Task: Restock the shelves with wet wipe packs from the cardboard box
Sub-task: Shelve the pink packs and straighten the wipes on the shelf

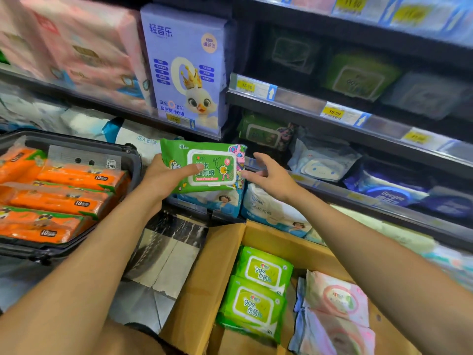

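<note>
Your left hand (pixel 163 175) holds a green wipe pack (pixel 204 165) flat, up by the shelf (pixel 332 193), so it can slide in. Your right hand (pixel 271 175) is wide open, touching the pack's edge. More packs wait in the cardboard box (pixel 204 290)

One green wet wipe pack (pixel 204 167) in hand, two lime-green packs (pixel 258 290) and two pink packs (pixel 335 311) in one cardboard box (pixel 204 290), two hands, four orange tissue bundles (pixel 61 196) in one crate (pixel 133 160)

light: bright, even | edges: blurred, warped | shelf recesses: dim
</note>
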